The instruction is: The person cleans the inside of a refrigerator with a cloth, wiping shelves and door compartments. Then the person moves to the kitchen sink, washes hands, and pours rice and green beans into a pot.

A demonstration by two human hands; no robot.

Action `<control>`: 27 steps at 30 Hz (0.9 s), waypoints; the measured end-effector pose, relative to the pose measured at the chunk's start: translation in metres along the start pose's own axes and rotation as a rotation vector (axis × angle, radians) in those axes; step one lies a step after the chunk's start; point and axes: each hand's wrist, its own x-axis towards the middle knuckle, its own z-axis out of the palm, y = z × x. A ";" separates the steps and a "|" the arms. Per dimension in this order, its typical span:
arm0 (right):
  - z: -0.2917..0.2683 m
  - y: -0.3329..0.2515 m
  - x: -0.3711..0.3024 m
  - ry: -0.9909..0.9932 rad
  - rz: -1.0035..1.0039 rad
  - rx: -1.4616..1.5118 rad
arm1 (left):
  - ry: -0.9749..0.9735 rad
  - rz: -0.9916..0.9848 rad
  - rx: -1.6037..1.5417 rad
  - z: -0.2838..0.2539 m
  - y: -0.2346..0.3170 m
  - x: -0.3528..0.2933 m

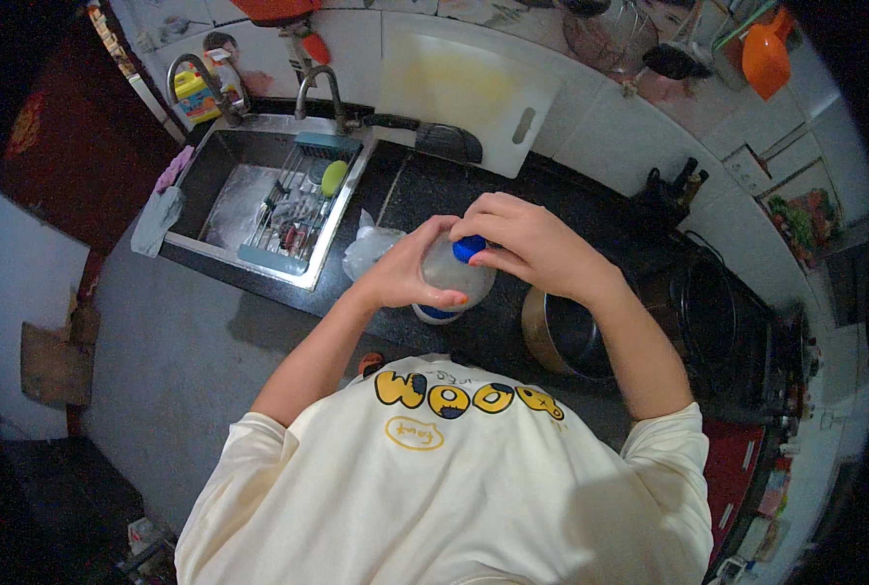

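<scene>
My left hand (pixel 403 270) is wrapped round a translucent whitish bottle (pixel 442 273), thumb on its near side, over the black counter. Pinched between the thumb and fingers of my right hand (pixel 527 242) is the bottle's blue cap (pixel 469 249). Whether the cap is tight or loose on the neck I cannot tell. Just below the bottle shows part of a white and blue thing (pixel 438 315), mostly hidden. A crumpled clear plastic bag (pixel 368 252) lies beside my left hand.
A steel sink (pixel 215 229) with a dish rack (pixel 288 210) is at the left. A brown pot (pixel 563 336) stands right of the bottle, near my right forearm. A white cutting board (pixel 464 88) and a cleaver (pixel 444 141) lean on the back wall. A wok (pixel 698 302) sits further right.
</scene>
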 end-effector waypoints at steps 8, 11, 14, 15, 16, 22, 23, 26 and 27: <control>0.017 0.006 -0.011 0.081 -0.068 0.144 | 0.007 0.002 0.011 0.000 0.005 -0.006; 0.020 0.004 -0.010 0.128 -0.037 0.177 | 0.008 0.027 0.047 -0.001 0.001 -0.008; 0.022 -0.016 -0.004 0.207 0.040 -0.006 | 0.028 0.070 0.001 0.003 0.003 -0.008; 0.017 -0.022 -0.002 0.158 0.090 -0.132 | 0.018 0.047 0.032 0.002 0.004 -0.008; 0.015 -0.024 -0.001 0.108 0.140 -0.258 | 0.009 0.025 0.062 0.000 0.004 -0.010; 0.016 -0.021 -0.005 0.041 -0.024 -0.185 | 0.003 0.012 0.040 0.003 0.006 -0.010; 0.015 -0.020 -0.006 0.040 -0.050 -0.129 | 0.001 0.007 0.033 0.004 0.007 -0.012; 0.013 -0.015 -0.013 0.040 -0.113 0.029 | -0.015 0.028 0.046 0.007 0.007 -0.015; 0.015 -0.013 -0.016 0.049 -0.123 0.074 | -0.020 0.026 0.045 0.007 0.008 -0.016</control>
